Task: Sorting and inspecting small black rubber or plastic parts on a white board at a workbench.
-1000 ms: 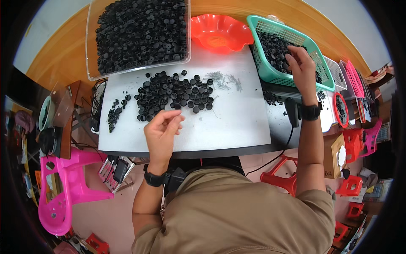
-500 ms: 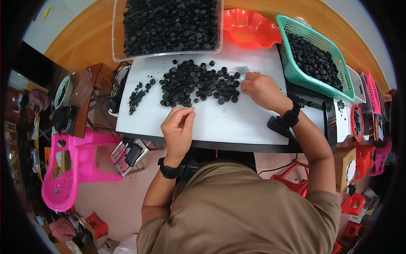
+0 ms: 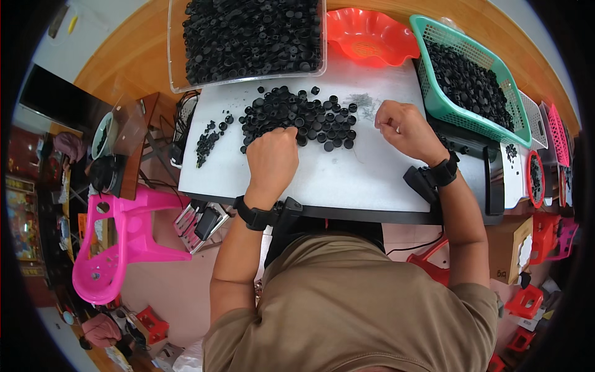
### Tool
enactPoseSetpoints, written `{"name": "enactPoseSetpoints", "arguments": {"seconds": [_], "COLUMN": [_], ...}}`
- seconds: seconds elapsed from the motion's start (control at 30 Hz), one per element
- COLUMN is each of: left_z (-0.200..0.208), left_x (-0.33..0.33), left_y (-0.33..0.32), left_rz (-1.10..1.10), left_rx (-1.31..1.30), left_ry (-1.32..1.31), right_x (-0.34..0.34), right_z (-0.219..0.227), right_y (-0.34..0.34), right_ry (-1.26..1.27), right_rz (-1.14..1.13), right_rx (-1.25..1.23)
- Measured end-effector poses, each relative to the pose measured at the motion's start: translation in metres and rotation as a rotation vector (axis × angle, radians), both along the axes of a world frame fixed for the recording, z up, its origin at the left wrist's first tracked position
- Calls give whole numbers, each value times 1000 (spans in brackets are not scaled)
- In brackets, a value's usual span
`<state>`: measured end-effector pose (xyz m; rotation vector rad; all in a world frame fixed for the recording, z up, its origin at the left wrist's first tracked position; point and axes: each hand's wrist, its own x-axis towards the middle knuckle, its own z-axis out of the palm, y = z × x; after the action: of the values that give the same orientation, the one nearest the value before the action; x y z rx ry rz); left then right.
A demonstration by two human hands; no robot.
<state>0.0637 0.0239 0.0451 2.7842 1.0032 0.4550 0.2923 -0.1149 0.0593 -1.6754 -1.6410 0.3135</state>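
A heap of small round black plastic caps (image 3: 279,111) lies loose on the white tabletop (image 3: 347,180). My left hand (image 3: 273,160) reaches into the front edge of this heap, back of the hand up. Its fingers curl down out of sight, and whatever they hold is hidden. Right of the heap, my right hand (image 3: 406,130) hovers with thumb and fingers pinched together; anything between them is too small to make out. Close to its fingertips is a scatter of tiny dark grey pieces (image 3: 361,101). Several smaller black parts (image 3: 207,144) form a thin pile on the left.
At the back stand a clear plastic bin (image 3: 248,80) full of black parts and a red scalloped bowl (image 3: 372,31). A green basket (image 3: 434,102) of black parts is at the right. Beside the table are a pink stool (image 3: 102,248) and a cardboard box (image 3: 509,251).
My left hand has moved forward from the table's front area onto the heap's edge and turned palm down. My right hand has drawn slightly right, away from the caps.
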Motion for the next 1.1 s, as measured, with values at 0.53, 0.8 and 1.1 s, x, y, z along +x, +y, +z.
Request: {"name": "enactPoseSetpoints", "arguments": {"seconds": [0.53,0.8,1.1], "left_z": [-5,-10,-9], "left_x": [11,19,23], "left_y": [-28,-36,-42], "left_rz": [-185,-247,-191], "left_rx": [-1693,-1829,-1561], "left_ry": [-891,-946,-953], "right_x": [-46,-47,-45], "right_z": [0,-1,-6], "right_y": [-5,-7,-4], "right_ry": [1139,1192,1146], "right_rz": [256,212,169], "right_rx": [-77,-85,-107]}}
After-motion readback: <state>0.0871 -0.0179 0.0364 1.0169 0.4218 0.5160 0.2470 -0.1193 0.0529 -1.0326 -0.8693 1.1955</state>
